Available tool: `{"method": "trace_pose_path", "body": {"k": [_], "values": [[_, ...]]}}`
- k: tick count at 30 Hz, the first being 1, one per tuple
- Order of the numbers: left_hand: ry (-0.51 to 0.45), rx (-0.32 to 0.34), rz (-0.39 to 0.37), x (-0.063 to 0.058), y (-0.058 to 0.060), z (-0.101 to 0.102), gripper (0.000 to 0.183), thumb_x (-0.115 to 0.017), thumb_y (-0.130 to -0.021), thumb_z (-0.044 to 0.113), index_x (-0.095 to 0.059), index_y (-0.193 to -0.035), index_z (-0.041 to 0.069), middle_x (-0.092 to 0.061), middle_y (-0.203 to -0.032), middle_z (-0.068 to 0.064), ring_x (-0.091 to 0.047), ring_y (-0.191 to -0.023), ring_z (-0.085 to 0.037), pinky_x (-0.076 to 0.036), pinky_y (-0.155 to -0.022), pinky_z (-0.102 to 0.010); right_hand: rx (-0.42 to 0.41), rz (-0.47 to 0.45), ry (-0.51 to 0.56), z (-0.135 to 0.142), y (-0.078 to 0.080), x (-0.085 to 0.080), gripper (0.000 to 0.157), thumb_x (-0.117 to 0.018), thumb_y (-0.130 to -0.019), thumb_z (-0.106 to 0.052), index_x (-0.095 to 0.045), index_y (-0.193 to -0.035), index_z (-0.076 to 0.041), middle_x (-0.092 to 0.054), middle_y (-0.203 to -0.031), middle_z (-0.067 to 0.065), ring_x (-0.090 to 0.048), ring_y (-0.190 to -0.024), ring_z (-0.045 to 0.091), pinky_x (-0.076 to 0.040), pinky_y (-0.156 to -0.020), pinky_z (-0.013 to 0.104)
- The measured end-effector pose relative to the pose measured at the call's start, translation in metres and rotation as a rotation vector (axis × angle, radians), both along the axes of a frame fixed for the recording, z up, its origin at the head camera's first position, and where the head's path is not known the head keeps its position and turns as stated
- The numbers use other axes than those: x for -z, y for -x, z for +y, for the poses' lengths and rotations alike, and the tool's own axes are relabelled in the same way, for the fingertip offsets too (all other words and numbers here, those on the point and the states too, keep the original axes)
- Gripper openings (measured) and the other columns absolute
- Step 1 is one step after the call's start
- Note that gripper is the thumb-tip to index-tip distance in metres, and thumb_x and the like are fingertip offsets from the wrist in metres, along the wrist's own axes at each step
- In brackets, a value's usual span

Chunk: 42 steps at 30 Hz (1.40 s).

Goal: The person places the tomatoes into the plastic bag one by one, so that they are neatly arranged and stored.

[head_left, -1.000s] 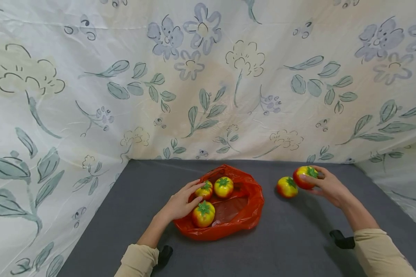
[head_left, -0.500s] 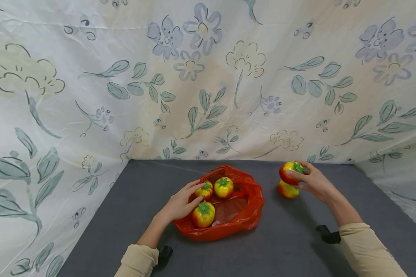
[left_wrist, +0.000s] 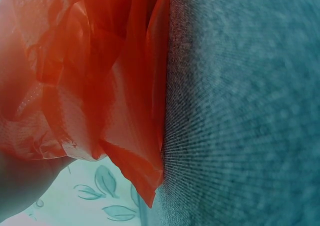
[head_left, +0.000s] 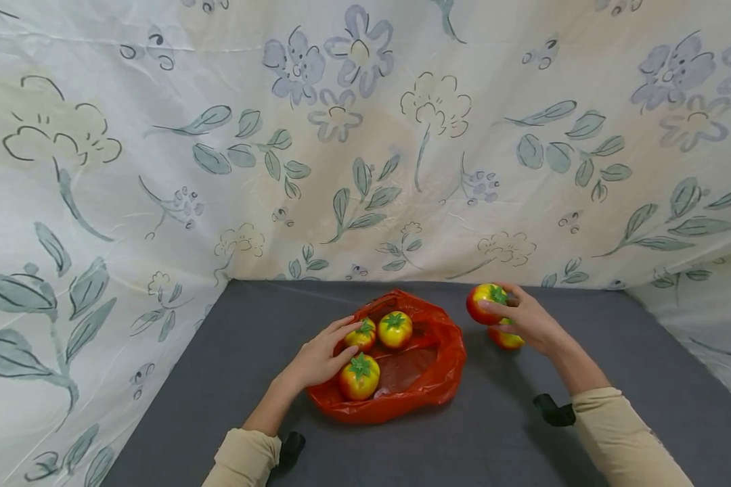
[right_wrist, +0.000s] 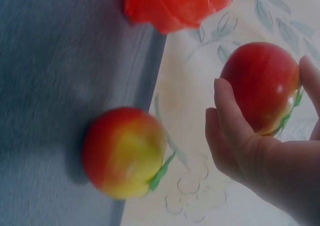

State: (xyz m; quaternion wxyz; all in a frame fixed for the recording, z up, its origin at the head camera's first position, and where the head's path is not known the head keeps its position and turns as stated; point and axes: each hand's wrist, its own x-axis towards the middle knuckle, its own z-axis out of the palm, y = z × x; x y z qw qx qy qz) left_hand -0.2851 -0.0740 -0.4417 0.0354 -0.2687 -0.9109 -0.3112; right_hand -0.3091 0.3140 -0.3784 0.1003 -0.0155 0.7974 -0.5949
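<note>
A red plastic bag [head_left: 451, 368] stands with its mouth open in the middle of the grey table, several red-and-yellow tomatoes inside. Among them are a front tomato [head_left: 359, 382] and a back tomato [head_left: 395, 331]. My left hand [head_left: 318, 358] rests over the bag's left rim, fingers extended across the tomato [head_left: 359, 340] there. In the left wrist view, the bag's plastic [left_wrist: 85, 81] hides most of that hand. My right hand [head_left: 526, 319] pinches a tomato [right_wrist: 262, 86] between thumb and fingers, above the table. Below it, another tomato [right_wrist: 122, 153] lies on the table, partly covered in the head view.
The grey table [head_left: 426, 453] extends around the bag. A flower-printed cloth [head_left: 365, 169] hangs behind it and along both sides. Black wrist straps [head_left: 554, 410] show beneath the sleeves.
My right hand has carried its tomato leftward, from right of the tomato on the table to above and slightly left of it. My left hand keeps its place on the bag.
</note>
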Motion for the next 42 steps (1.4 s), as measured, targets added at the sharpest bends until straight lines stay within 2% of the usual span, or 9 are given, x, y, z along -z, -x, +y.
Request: {"method": "trace_pose_path", "body": {"k": [9,19,26,31,36,42], "values": [[0.000,0.004,0.004,-0.001,-0.001,0.000,0.049,-0.058,-0.095,0.031,-0.049,-0.141,0.018,-0.037,-0.148,-0.006,-0.037,-0.132,-0.031,-0.033,-0.093,-0.067,-0.066,0.041,-0.014,-0.029,0.001,0.004,0.085,-0.068,-0.088,-0.036,-0.018,-0.150,-0.009,-0.030,-0.137,0.028,-0.048,-0.110,0.034,-0.050,-0.086,0.037],[-0.007,0.009,-0.003,-0.001,0.001,-0.002,0.048,-0.058,-0.096,0.028,-0.047,-0.142,0.019,-0.034,-0.150,-0.004,-0.036,-0.133,-0.030,-0.032,-0.095,-0.066,-0.173,0.047,0.030,-0.057,-0.005,0.006,0.079,-0.069,-0.089,-0.029,-0.022,-0.149,-0.008,-0.036,-0.130,0.026,-0.052,-0.104,0.030,-0.051,-0.086,0.041],[-0.008,0.013,-0.002,-0.001,0.001,-0.001,0.048,-0.058,-0.096,0.028,-0.047,-0.142,0.018,-0.035,-0.150,-0.005,-0.036,-0.133,-0.030,-0.032,-0.095,-0.066,-0.228,0.094,-0.063,-0.077,-0.013,0.011,0.076,-0.072,-0.087,-0.030,-0.029,-0.146,-0.009,-0.044,-0.127,0.020,-0.048,-0.108,0.031,-0.050,-0.085,0.039],[-0.004,0.007,0.004,0.000,0.003,-0.001,0.049,-0.059,-0.095,0.028,-0.047,-0.142,0.018,-0.036,-0.149,-0.005,-0.037,-0.133,-0.029,-0.033,-0.096,-0.064,-0.272,0.127,-0.123,-0.090,-0.017,0.018,0.076,-0.073,-0.085,-0.031,-0.033,-0.145,-0.009,-0.043,-0.132,0.019,-0.051,-0.109,0.030,-0.051,-0.085,0.040],[-0.004,0.011,0.017,0.001,0.004,-0.001,0.049,-0.059,-0.095,0.027,-0.048,-0.142,0.018,-0.036,-0.149,-0.005,-0.038,-0.132,-0.029,-0.034,-0.096,-0.063,-0.287,0.121,-0.155,-0.100,-0.019,0.027,0.074,-0.074,-0.084,-0.032,-0.036,-0.143,-0.009,-0.041,-0.135,0.018,-0.054,-0.103,0.028,-0.051,-0.083,0.039],[-0.006,0.009,0.003,0.001,0.003,-0.001,0.048,-0.059,-0.095,0.027,-0.048,-0.142,0.018,-0.036,-0.149,-0.004,-0.037,-0.133,-0.030,-0.032,-0.096,-0.065,-0.296,0.107,-0.184,-0.110,-0.022,0.039,0.076,-0.076,-0.082,-0.035,-0.038,-0.142,-0.010,-0.041,-0.136,0.017,-0.051,-0.108,0.027,-0.048,-0.087,0.041]]}}
